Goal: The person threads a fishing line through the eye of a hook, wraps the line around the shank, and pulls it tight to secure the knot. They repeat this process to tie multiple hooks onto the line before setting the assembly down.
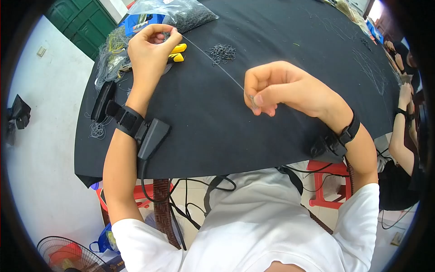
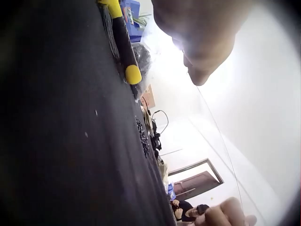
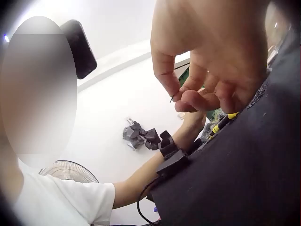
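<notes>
A thin grey thread (image 1: 217, 65) runs taut and slanting between my two hands above the black-covered table (image 1: 217, 140). My left hand (image 1: 149, 52) pinches its far end between thumb and forefinger. Nearer my body, my right hand (image 1: 292, 88) pinches the other end, and a short tip pokes out past the fingers in the right wrist view. Below the thread lies a small heap of dark, knotted thread pieces (image 1: 222, 53). A tool with yellow-and-black handles (image 2: 133, 74) lies beside my left hand, partly hidden by it in the head view.
A clear plastic bag of dark strands (image 1: 195, 17) sits at the back left, near tangled thread bundles (image 1: 111, 56). On the left edge is a black object (image 1: 103, 100). Loose threads (image 1: 371, 68) lie at the right, where another person's arm (image 1: 401, 109) shows.
</notes>
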A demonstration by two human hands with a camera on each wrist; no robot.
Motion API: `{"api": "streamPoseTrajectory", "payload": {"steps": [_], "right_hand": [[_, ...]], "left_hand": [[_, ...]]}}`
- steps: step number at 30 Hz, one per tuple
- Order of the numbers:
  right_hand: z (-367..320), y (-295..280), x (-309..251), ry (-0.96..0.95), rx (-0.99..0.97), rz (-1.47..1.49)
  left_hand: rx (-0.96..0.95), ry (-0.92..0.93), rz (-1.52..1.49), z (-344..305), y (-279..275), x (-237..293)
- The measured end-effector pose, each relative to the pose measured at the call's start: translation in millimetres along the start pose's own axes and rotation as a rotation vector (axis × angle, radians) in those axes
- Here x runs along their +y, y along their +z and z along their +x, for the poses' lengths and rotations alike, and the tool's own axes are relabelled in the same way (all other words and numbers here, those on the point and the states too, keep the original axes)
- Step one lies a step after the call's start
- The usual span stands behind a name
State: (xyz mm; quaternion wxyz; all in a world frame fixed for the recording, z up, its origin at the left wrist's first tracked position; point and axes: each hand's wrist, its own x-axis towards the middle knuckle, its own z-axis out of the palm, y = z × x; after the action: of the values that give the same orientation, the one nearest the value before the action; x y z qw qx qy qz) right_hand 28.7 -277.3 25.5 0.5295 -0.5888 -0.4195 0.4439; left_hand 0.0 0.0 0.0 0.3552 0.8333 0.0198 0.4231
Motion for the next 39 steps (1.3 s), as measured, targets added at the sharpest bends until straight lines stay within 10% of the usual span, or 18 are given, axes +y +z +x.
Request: {"api": "streamPoseTrajectory", "payload": {"steps": [26, 39], "right_hand": [[-3.2, 7.8, 2.3, 0.004, -0.154, -0.038], [9.3, -7.8, 19.3, -0.119, 0.385, -0.422]], "left_hand": [[0.16, -0.093, 0.157, 11.4, -14.3, -30.3], [-0.162, -0.363, -0.785, -9.5, 6.5, 31.8]]}}
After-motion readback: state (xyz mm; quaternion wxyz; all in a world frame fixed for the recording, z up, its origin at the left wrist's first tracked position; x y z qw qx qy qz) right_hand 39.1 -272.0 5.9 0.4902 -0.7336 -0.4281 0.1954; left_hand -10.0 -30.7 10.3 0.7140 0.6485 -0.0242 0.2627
